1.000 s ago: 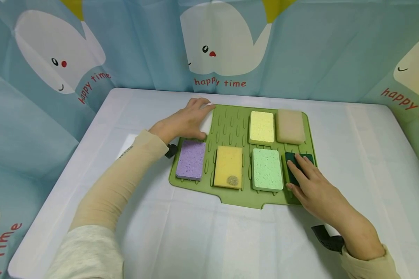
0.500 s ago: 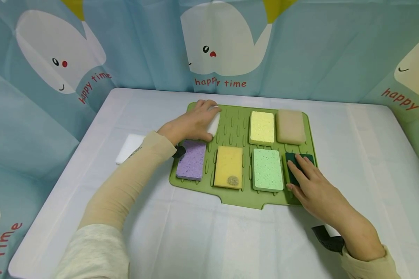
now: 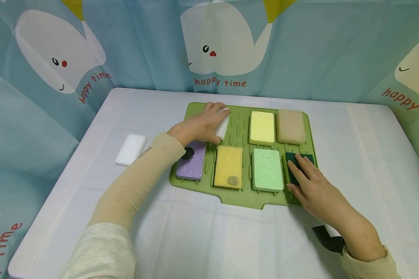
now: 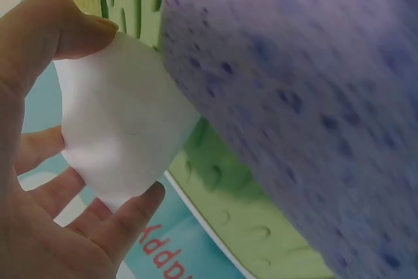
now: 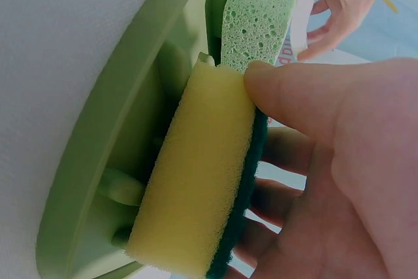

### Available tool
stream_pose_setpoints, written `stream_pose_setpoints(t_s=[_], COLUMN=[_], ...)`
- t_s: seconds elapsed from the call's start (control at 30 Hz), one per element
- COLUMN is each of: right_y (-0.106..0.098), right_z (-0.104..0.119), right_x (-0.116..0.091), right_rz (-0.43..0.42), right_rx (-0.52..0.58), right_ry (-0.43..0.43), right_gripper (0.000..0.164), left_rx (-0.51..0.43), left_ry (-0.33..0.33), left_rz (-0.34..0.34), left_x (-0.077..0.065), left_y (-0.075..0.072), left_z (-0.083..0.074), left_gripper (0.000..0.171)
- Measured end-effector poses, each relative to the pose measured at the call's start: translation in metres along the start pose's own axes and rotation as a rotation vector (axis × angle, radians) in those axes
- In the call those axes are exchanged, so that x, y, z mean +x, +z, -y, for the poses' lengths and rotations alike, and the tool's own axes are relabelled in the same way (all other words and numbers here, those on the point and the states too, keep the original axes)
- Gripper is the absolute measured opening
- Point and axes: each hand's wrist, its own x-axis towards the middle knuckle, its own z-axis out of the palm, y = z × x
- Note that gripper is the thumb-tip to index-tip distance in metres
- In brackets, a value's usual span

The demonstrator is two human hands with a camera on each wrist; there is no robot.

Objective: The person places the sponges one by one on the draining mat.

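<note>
My left hand holds a white sponge between thumb and fingertips above the upper left part of a green ridged mat. In the left wrist view the white sponge bends under the grip, close to a purple sponge. At the mat's lower right, my right hand rests with extended fingers on the dark green face of a scrub sponge. From the right wrist, its yellow foam side shows, and the thumb touches its edge.
Between the hands lie a yellow sponge with a round grey-brown spot and a mint green sponge. A pale yellow sponge and a beige sponge lie farther back. Another white sponge lies on the table left of the mat.
My left hand has carried the white sponge rightward over the mat from its left edge, uncovering the other white sponge on the table. The right hand has stayed still.
</note>
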Motion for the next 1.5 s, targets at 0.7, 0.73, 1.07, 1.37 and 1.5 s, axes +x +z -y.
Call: stream_pose_setpoints(t_s=[0.7,0.73,1.07,1.37,1.5], right_y=[0.000,-0.001,-0.001,-0.001,-0.001], right_z=[0.002,0.002,0.002,0.001,0.001], right_x=[0.000,0.000,0.000,0.000,0.000], right_rz=[-0.006,-0.008,0.002,-0.023,-0.023], right_rx=[0.004,0.003,0.003,-0.006,-0.008], right_ry=[-0.004,-0.003,0.005,-0.011,-0.009], right_gripper=[0.064,0.064,0.064,0.063,0.064], left_rx=[0.012,0.012,-0.062,-0.060,-0.052], left_ry=[0.012,0.008,-0.012,-0.025,-0.030], left_rz=[0.049,0.051,0.107,0.110,0.112], left_x=[0.025,0.026,0.033,0.039,0.041], left_y=[0.011,0.011,0.010,0.015,0.017], left_z=[-0.015,-0.016,-0.024,-0.023,-0.025], left_gripper=[0.096,0.097,0.105,0.101,0.102])
